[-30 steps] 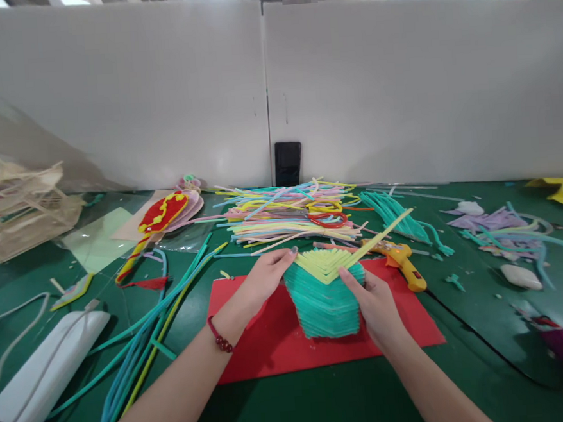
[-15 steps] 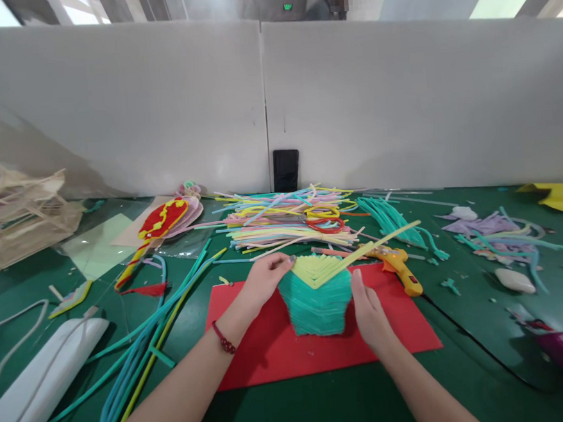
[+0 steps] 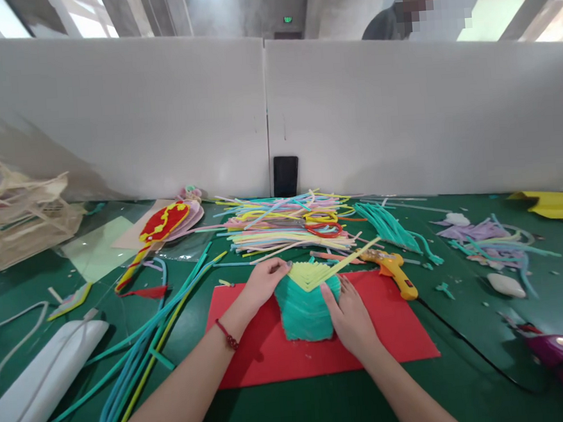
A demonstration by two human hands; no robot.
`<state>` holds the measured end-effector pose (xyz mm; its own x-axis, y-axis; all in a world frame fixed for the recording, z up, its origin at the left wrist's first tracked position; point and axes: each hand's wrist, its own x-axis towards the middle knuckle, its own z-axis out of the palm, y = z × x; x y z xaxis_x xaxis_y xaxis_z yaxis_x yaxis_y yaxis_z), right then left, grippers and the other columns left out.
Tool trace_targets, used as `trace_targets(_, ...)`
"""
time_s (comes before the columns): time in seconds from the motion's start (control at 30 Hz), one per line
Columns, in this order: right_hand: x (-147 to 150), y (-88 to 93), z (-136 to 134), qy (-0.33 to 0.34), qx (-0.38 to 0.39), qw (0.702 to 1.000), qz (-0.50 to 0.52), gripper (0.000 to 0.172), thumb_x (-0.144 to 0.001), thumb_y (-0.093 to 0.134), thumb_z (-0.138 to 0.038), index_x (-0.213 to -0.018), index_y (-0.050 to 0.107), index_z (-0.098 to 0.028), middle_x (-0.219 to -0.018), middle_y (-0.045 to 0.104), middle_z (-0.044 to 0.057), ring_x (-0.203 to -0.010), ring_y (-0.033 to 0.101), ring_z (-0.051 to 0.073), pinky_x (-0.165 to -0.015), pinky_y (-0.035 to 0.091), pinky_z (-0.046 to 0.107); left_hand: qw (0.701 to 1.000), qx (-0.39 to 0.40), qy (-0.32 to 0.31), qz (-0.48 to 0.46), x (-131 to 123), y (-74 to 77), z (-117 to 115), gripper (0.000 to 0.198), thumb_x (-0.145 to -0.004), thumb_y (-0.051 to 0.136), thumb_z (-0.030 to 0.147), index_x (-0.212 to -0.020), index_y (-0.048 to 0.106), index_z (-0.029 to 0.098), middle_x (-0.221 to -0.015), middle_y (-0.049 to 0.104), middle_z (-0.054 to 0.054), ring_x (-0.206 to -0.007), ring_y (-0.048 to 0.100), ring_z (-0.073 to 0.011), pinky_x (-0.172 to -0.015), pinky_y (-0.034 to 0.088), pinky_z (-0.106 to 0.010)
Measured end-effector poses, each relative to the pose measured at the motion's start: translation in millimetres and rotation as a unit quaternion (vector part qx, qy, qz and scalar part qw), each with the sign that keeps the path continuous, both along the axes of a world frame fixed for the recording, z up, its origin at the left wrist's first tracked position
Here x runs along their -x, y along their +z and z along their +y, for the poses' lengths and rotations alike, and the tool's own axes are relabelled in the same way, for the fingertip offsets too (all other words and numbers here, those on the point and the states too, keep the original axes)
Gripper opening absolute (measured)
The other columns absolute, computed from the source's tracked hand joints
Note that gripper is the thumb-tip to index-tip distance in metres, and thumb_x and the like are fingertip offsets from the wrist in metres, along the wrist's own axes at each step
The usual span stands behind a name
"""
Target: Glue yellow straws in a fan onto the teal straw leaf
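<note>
Between my hands is a teal panel built from pipe cleaners laid side by side, with a pale yellow V-shaped section at its top. One long yellow pipe cleaner sticks out past the panel's upper right. My left hand pinches the upper left corner. My right hand grips the right edge, thumb on the front and fingers behind. The panel is held over a red sheet on the green table.
A yellow hot glue gun lies right of the red sheet, its black cord trailing forward. Behind are piled pipe cleaners with scissors. A white power strip is at left, a purple tool at right. A phone leans on the partition.
My right hand has moved left and closed onto the panel's right edge, its thumb now on the front. The panel has shifted slightly left.
</note>
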<state>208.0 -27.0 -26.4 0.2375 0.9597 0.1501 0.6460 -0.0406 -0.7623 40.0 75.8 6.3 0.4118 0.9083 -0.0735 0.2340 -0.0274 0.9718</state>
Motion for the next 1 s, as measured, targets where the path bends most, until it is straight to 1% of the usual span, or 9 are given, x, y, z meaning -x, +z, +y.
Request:
trace_targets(0.13,-5,8.3,0,-0.045,-0.009,0.991,0.125,0.047,-0.085,0.045,-0.057,-0.097,0.065,-0.017,-0.096,0.068,0.01,-0.092,0.06,0.025,-0.081,0.048,0.036,1.0,0.016,-0.015,-0.006,1,0.5,-3,0.031,-0.069,0.06,0.048,-0.061,0.054,0.018,-0.06,0.052,0.002,-0.062,0.048,-0.015,-0.057,0.037,-0.025)
trace_targets(0.23,-9,9.8,2,-0.075,-0.017,0.981,0.179,0.043,-0.078,0.053,-0.06,-0.075,0.06,-0.018,-0.068,0.06,0.002,-0.065,0.054,0.017,-0.059,0.045,0.027,0.999,0.029,-0.036,-0.015,1,2.4,-6,0.035,-0.069,0.059,0.052,-0.063,0.054,0.018,-0.061,0.052,0.002,-0.061,0.048,-0.0146,-0.057,0.038,-0.025)
trace_targets(0.33,-10,8.6,5,-0.064,-0.02,0.979,0.194,0.043,-0.076,0.056,-0.06,-0.063,0.053,-0.019,-0.057,0.05,-0.002,-0.056,0.046,0.013,-0.051,0.038,0.023,0.998,0.03,-0.049,-0.023,0,2.0,-8,0.037,-0.071,0.056,0.054,-0.066,0.056,0.018,-0.067,0.056,0.0,-0.064,0.05,-0.0154,-0.06,0.04,-0.026)
trace_targets(0.53,-22,29.0,0,-0.062,0.012,0.998,0.018,0.052,-0.085,0.04,-0.063,-0.064,0.061,-0.02,-0.062,0.063,0.003,-0.059,0.054,0.017,-0.056,0.039,0.026,1.0,-0.027,0.009,-0.008,-1,-8.0,-4,0.034,-0.074,0.053,0.05,-0.06,0.05,0.019,-0.058,0.044,0.003,-0.059,0.041,-0.0132,-0.056,0.034,-0.024)
trace_targets(0.63,-34,58.5,3,-0.154,-0.078,0.976,-0.133,0.054,-0.081,0.043,-0.067,-0.055,0.056,-0.022,-0.054,0.059,0.003,-0.053,0.051,0.017,-0.056,0.036,0.029,0.999,-0.045,0.017,-0.003,-2,-13.0,-3,0.034,-0.074,0.05,0.049,-0.058,0.047,0.019,-0.058,0.042,0.004,-0.059,0.038,-0.0126,-0.055,0.031,-0.024)
trace_targets(0.67,-36,69.6,8,-0.146,-0.107,0.971,-0.153,0.052,-0.082,0.044,-0.065,-0.056,0.057,-0.022,-0.055,0.06,0.002,-0.053,0.052,0.017,-0.057,0.037,0.029,0.999,-0.047,0.014,-0.001,-2,-14.2,-3,0.033,-0.074,0.049,0.048,-0.058,0.046,0.019,-0.057,0.042,0.004,-0.058,0.037,-0.0125,-0.054,0.03,-0.024)
trace_targets(0.77,-40,99.2,45,-0.055,-0.14,0.977,-0.152,0.034,-0.083,0.052,-0.053,-0.078,0.068,-0.023,-0.07,0.069,0.002,-0.063,0.061,0.017,-0.062,0.042,0.027,0.999,-0.049,0.011,0.005,-3,-17.0,-4,0.031,-0.073,0.049,0.046,-0.058,0.048,0.019,-0.056,0.04,0.004,-0.057,0.035,-0.0123,-0.052,0.027,-0.024)
trace_targets(0.87,-35,116.1,108,0.037,-0.086,0.978,-0.185,0.019,-0.086,0.055,-0.034,-0.086,0.07,-0.022,-0.092,0.073,0.003,-0.086,0.065,0.018,-0.076,0.044,0.026,0.999,-0.048,0.012,0.007,-4,-18.7,-5,0.029,-0.072,0.047,0.044,-0.058,0.047,0.019,-0.055,0.04,0.004,-0.057,0.034,-0.0122,-0.052,0.026,-0.024)
trace_targets(1.0,-21,119.8,197,0.069,-0.035,0.976,-0.202,0.031,-0.092,0.047,-0.034,-0.079,0.07,-0.02,-0.09,0.073,0.004,-0.088,0.065,0.018,-0.08,0.045,0.027,0.999,-0.042,0.012,0.006,-5,-19.7,-6,0.028,-0.072,0.045,0.043,-0.058,0.047,0.019,-0.056,0.039,0.004,-0.056,0.033,-0.012,-0.052,0.026,-0.024)
